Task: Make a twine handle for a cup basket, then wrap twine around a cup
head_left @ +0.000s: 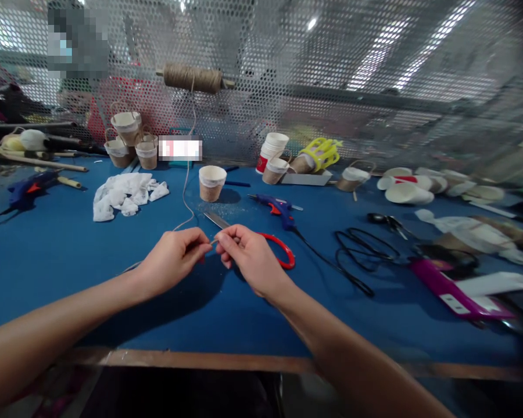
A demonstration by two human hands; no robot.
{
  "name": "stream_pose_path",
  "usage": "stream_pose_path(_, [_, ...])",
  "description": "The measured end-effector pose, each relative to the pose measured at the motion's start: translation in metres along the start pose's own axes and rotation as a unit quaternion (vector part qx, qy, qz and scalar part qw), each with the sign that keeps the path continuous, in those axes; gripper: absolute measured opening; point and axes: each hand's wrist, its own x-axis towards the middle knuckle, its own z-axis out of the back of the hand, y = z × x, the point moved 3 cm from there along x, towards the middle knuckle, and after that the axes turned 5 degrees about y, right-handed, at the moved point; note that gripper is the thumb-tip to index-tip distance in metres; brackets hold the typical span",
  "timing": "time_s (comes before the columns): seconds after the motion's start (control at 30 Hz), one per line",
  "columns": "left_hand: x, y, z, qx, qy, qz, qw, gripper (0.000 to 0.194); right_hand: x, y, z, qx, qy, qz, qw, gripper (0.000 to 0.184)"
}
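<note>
Blue table: cluttered along its far side.
Red-handled scissors: lying there, half hidden.
Left hand: fingertips pinched on twine.
Right hand: pinching it too, just beside.
Twine: short stretch between both hands.

**Blue worktop by a perforated screen**

So your worktop's front edge has a brown strip, and the metal screen runs along the back edge. You've got a grey rail crossing it above the right half, plus bright light streaks up over the back right corner. Under the front edge it's pretty dark.
</note>
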Motion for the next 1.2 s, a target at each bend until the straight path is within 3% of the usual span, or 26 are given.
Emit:
stream_pose_path(0.13, [-0.004,-0.001,0.0,0.128,-0.035,-0.041,0.99,0.014,0.001,-0.004,-0.004,0.061,-0.002,-0.052,0.997,0.015])
stream_pose_path(0.27, [-0.006,0.0,-0.003,0.162,-0.041,-0.057,0.984,0.014,0.001,-0.006,-0.005,0.026,-0.007,-0.065,0.998,0.014])
stream_pose_path(0.47, [-0.004,0.002,-0.004,0.109,-0.022,-0.025,0.993,0.009,-0.001,-0.001,-0.004,-0.043,-0.011,-0.006,0.999,0.014])
stream_pose_path(0.6, [-0.002,0.007,0.001,0.034,-0.005,0.003,0.999,0.012,0.002,-0.006,-0.006,0.008,-0.012,-0.01,1.0,0.015])
stream_pose_path(0.73, [0.002,0.01,0.004,0.042,0.003,0.018,0.999,0.015,0.005,-0.01,-0.007,0.066,-0.015,-0.035,0.997,0.015])
stream_pose_path(0.87, [0.007,0.005,0.004,0.043,-0.033,-0.008,0.998,0.015,0.005,-0.007,-0.001,0.03,-0.029,-0.026,0.999,0.015])
stream_pose_path(1.07, [0.01,0.005,0.024,0.03,-0.154,-0.004,0.988,0.014,0.006,-0.002,0.008,-0.068,-0.036,0.019,0.997,0.016])
stream_pose_path(1.2, [0.011,0.014,0.031,-0.019,-0.153,0.02,0.988,0.025,0.004,-0.001,0.008,-0.1,-0.018,0.046,0.994,0.018])
